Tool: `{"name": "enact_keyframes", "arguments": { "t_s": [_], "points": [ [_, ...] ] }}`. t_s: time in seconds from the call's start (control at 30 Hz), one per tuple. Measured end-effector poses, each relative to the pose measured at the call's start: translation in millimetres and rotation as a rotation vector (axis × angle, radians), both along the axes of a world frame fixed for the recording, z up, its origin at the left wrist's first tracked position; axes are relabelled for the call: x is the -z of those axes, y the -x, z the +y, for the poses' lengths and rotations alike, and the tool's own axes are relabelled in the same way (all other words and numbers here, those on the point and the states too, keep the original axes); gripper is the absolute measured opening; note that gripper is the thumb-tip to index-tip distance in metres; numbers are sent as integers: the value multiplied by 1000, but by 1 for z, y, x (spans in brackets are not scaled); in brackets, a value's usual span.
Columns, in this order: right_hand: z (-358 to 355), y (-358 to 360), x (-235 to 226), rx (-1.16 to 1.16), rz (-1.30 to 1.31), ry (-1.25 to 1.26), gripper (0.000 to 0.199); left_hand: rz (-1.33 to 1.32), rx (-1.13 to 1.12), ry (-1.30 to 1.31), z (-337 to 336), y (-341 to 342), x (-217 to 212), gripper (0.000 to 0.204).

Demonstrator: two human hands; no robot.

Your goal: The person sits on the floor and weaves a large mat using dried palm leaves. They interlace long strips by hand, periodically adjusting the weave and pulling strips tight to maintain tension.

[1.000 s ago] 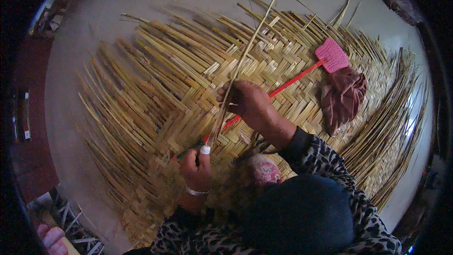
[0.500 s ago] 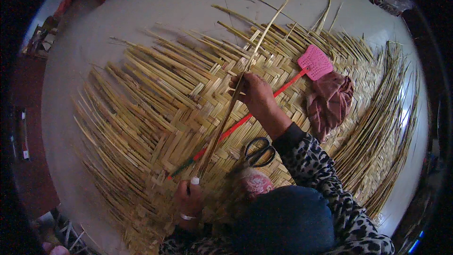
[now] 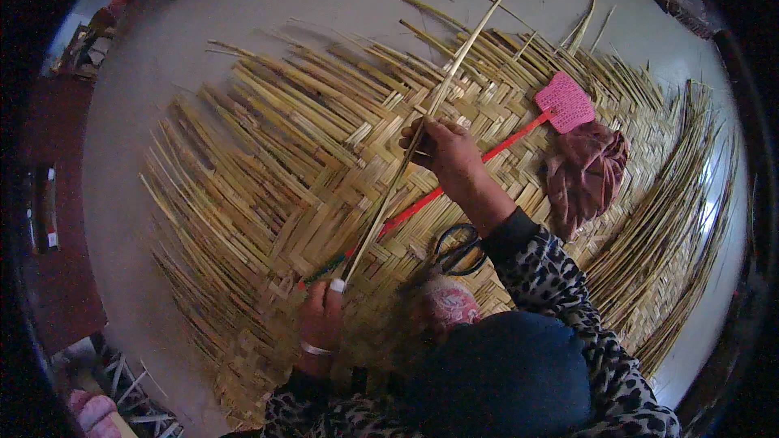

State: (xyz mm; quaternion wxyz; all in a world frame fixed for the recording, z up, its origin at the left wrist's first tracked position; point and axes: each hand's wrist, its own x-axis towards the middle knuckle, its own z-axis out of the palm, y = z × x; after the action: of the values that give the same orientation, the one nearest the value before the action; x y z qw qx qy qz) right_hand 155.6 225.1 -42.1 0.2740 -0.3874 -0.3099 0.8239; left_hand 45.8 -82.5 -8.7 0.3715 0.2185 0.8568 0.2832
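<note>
The mat (image 3: 324, 215) lies on the floor (image 3: 243, 0). On it slants the swatter (image 3: 414, 210), the cloth (image 3: 586, 174) beside its far end; scissors (image 3: 459, 252) lie right of it, reeds (image 3: 665, 219) farther right. The strip (image 3: 439, 100) crosses over the swatter.

- The bare right hand (image 3: 456, 154) is pinching farther from the white-tipped left hand (image 3: 320, 318) along a thin, pale plant strip (image 3: 451, 75).
- Black, loop-handled scissors (image 3: 461, 249) are showing more fully.

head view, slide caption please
Left hand and right hand hold a long plant strip over a partly woven mat bearing a pink-headed flyswatter.
</note>
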Motion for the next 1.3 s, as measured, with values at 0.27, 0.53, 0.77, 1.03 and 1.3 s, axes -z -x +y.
{"name": "enact_keyframes", "arguments": {
  "t_s": [0.27, 0.53, 0.77, 1.03, 1.3],
  "points": [
    [-90, 9, -2, -517, -60, -20, 28, 526, 140, -225, 7, -1, -6, 24],
    [-104, 10, -1, -557, 33, 53, 25, 34, -113, 62, 13, 10, -13, 30],
    [-149, 18, 10, -546, -10, -20, 20, 162, 16, -141, 26, 3, -12, 33],
    [-152, 18, 10, -604, -41, 133, 23, 284, -4, -120, 23, -1, -7, 28],
    [-131, 22, -7, -379, -37, 267, 23, 405, 32, -156, 21, -6, -7, 24]
  ]
}}
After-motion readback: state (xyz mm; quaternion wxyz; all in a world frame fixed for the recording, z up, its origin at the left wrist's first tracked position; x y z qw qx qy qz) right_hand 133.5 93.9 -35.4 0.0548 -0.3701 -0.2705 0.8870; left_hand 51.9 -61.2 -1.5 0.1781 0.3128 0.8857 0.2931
